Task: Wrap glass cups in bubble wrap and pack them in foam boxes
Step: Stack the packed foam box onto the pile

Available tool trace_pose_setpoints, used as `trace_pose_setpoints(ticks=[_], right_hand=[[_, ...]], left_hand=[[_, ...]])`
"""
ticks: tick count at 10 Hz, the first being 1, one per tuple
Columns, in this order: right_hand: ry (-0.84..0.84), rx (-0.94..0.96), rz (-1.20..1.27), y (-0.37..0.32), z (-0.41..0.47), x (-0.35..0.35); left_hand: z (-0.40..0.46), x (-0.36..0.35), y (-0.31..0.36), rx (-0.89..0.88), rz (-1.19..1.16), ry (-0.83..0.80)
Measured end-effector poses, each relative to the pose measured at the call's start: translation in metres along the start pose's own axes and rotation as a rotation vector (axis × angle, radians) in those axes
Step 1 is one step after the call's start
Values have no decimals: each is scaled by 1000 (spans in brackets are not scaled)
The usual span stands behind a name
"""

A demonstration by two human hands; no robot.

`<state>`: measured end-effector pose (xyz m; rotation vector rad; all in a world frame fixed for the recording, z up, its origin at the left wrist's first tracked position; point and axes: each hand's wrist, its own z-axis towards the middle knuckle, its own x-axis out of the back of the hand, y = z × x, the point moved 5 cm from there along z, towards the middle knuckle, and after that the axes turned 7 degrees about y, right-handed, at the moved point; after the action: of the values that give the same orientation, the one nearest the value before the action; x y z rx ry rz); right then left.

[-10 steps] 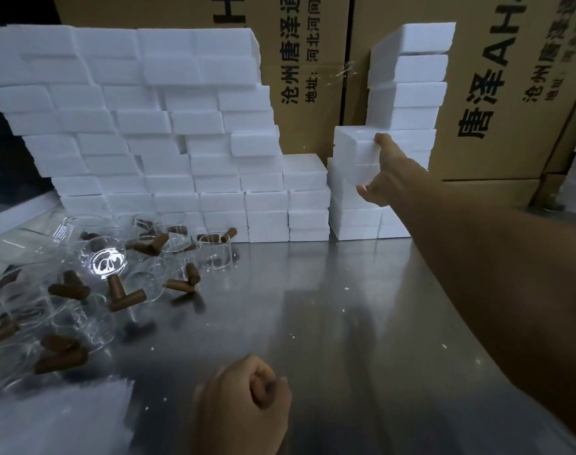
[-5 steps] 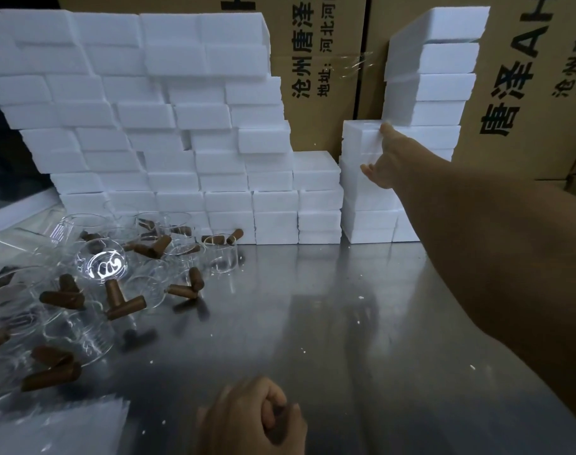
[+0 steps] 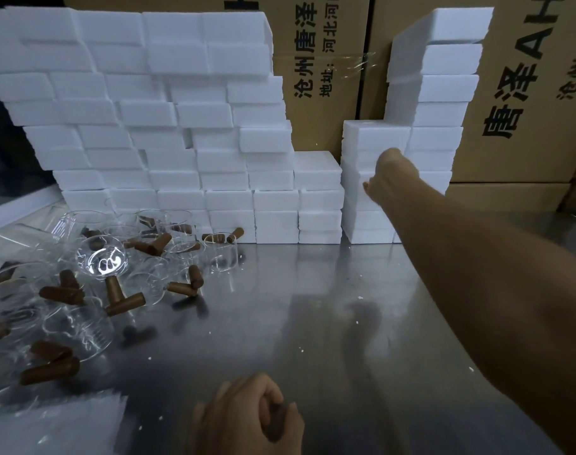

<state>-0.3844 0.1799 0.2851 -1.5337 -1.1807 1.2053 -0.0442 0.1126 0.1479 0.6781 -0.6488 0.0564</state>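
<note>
My right hand (image 3: 387, 172) reaches far out and rests against the front of a short stack of white foam boxes (image 3: 372, 139) at the back right; its fingers point away from me and are mostly hidden. My left hand (image 3: 247, 418) lies near the front edge, curled into a fist, and I cannot make out anything in it. A pile of clear glass cups with brown handles (image 3: 106, 261) lies at the left. A sheet of bubble wrap (image 3: 50, 425) sits at the bottom left corner.
A tall wall of stacked foam boxes (image 3: 148, 93) fills the back left, and a higher column (image 3: 444, 60) stands at the right. Printed cardboard cartons (image 3: 526, 93) stand behind. The steel table (image 3: 312, 323) carries small white foam crumbs.
My right hand has slid down from the top edge of the upper foam box onto the front of the stack. My left hand has stayed curled near the front edge.
</note>
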Motion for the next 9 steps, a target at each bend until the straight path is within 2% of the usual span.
trace_pose_setpoints(ticks=[1, 2, 5, 9], right_hand=[[-85, -170, -50, 52, 9, -21], [-150, -367, -31, 82, -6, -28], [-239, -461, 103, 67, -5, -61], [-274, -617, 279, 45, -12, -80]], left_hand=[[-6, -1, -4, 55, 30, -58], [-8, 1, -5, 62, 32, -24], [-10, 0, -3, 211, 139, -133], [-7, 2, -2, 123, 229, -158]])
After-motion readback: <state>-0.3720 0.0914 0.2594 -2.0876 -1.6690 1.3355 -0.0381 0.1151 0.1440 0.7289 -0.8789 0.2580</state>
